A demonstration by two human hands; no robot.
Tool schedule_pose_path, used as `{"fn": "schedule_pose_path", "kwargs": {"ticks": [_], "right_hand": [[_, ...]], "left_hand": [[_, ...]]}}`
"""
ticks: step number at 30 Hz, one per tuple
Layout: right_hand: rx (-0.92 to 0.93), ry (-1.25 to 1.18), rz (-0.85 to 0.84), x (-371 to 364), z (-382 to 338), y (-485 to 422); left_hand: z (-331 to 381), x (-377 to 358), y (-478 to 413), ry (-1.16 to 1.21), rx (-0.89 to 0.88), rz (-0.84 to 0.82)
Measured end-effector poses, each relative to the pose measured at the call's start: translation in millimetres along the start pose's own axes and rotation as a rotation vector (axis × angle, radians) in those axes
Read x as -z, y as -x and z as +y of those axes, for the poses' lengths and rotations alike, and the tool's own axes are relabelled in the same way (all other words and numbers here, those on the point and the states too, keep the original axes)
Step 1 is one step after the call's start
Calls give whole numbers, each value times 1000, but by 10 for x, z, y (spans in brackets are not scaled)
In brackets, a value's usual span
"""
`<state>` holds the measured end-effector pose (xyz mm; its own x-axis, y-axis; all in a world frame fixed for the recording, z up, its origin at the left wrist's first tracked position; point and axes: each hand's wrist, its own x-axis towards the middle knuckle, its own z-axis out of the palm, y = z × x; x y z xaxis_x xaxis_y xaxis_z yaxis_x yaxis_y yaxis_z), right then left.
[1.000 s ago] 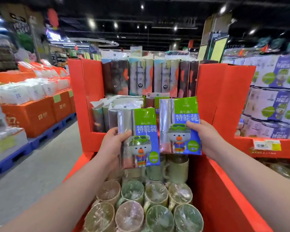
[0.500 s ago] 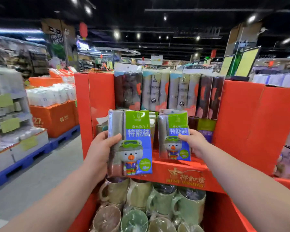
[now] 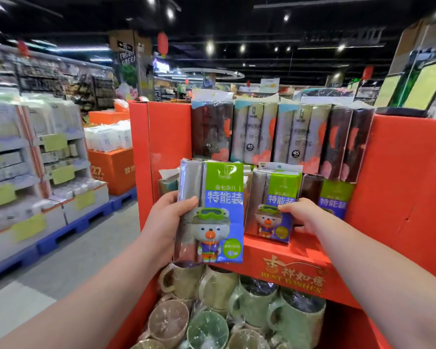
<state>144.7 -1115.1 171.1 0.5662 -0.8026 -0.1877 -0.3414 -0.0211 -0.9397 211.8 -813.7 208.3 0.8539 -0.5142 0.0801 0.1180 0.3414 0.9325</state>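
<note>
My left hand (image 3: 167, 217) grips a flat pack with a green and blue label and a cartoon bear (image 3: 213, 212), held upright in front of the red display stand (image 3: 400, 177). My right hand (image 3: 303, 217) holds a second pack of the same kind (image 3: 271, 205) by its right edge, standing on the stand's upper shelf (image 3: 310, 248). A third such pack (image 3: 334, 195) stands to its right on that shelf.
Taller packs marked 45 (image 3: 252, 129) line the back of the shelf. Wrapped green and brown mugs (image 3: 212, 308) fill the bin below. An aisle floor (image 3: 68, 260) runs to the left, past blue pallets (image 3: 68, 230) with boxed goods and an orange stand (image 3: 112, 170).
The view has risen and moved closer. My right hand has carried its pack forward and down onto the upper shelf. My left hand still holds its pack up.
</note>
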Motion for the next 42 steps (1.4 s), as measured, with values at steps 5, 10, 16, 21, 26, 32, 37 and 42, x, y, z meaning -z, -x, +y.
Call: {"fn": "schedule_pose_path", "kwargs": {"ticks": [5, 10, 16, 21, 26, 32, 37, 42], "right_hand": [[187, 106, 272, 59, -58, 221], [235, -276, -373, 168, -338, 1049], [386, -98, -389, 464, -240, 1100], [265, -147, -216, 573, -84, 795], [217, -12, -115, 306, 22, 599], [197, 349, 200, -72, 89, 469], [132, 430, 325, -126, 34, 563], [129, 523, 339, -144, -8, 672]], "left_hand": [[-1, -217, 40, 41, 19, -63], [-29, -582, 0, 3, 4, -126], [-122, -942, 4, -373, -239, -208], [-153, -757, -52, -1034, -718, -101], [-177, -535, -163, -1549, -811, -83], [-199, -403, -246, -1758, -685, -225], [-221, -402, -239, -1764, -678, -241], [-221, -382, -237, -1768, -659, -286]]}}
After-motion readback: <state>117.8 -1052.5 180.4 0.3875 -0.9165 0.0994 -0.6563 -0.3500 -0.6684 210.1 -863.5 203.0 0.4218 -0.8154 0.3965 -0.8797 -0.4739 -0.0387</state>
